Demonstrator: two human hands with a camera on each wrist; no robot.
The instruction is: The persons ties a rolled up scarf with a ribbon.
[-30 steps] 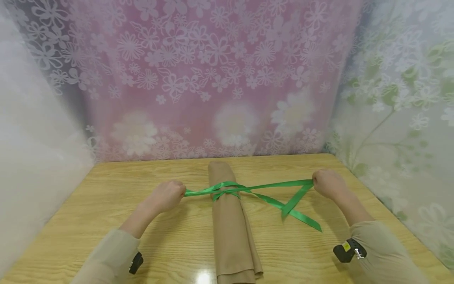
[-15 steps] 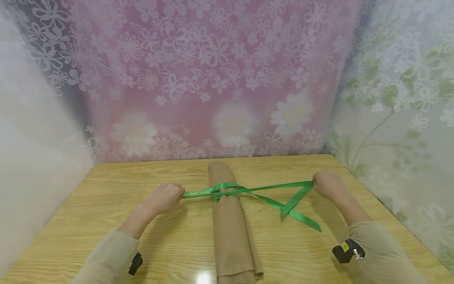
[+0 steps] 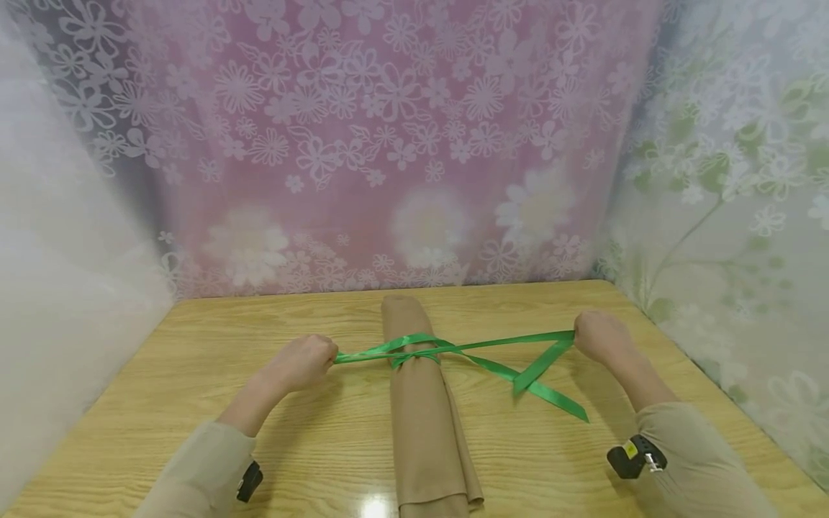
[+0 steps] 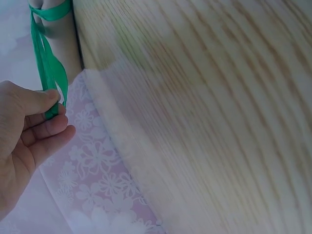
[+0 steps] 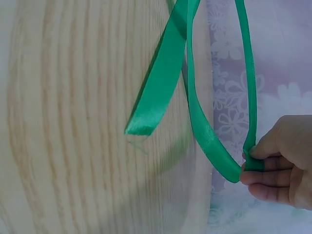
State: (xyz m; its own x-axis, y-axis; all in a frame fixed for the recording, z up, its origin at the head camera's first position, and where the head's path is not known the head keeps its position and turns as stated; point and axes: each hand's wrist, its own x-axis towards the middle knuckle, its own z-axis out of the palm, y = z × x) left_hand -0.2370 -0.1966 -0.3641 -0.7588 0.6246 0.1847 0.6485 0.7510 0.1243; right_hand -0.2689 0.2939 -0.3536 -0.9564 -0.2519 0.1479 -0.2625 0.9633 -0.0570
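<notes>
A roll of brown cloth (image 3: 424, 432) lies lengthwise on the table, a green ribbon (image 3: 501, 341) wound about its upper part. To the left of the roll, my left hand (image 3: 303, 361) pinches the ribbon between thumb and fingers; the left wrist view shows a loop (image 4: 46, 63) running from that pinch to the roll. On the other side, my right hand (image 3: 602, 335) pinches another stretch, drawn nearly straight across. From the right hand a length folds back down, and a loose cut end (image 5: 146, 119) lies over the wood.
The wood-grain table (image 3: 207, 327) extends to both sides of the roll. A pink floral curtain (image 3: 363, 158) hangs behind it, with pale sheets at left and right. Each sleeve carries a dark wrist device, such as the right one (image 3: 636, 457).
The ribbon strands between my left hand and the roll have drawn closer together and straighter. The left hand has sunk slightly; the right hand has barely shifted.
</notes>
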